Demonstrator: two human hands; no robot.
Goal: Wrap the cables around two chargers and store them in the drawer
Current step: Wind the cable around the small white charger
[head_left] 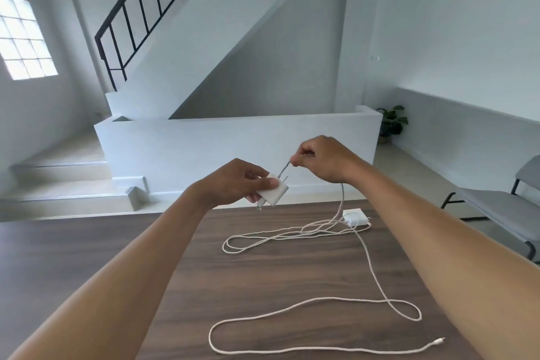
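First wrap is in hand: my left hand (236, 181) grips one charger (276, 191) above the table (263, 301), and my right hand (324, 159) pinches its cable (342, 196) close by. Next I should wind the slack around it.

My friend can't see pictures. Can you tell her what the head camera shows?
A person's left hand holds a white charger above a wooden table, while the right hand pinches the cable just beside it. More of the cable lies in loose loops on the table, near a second charger.
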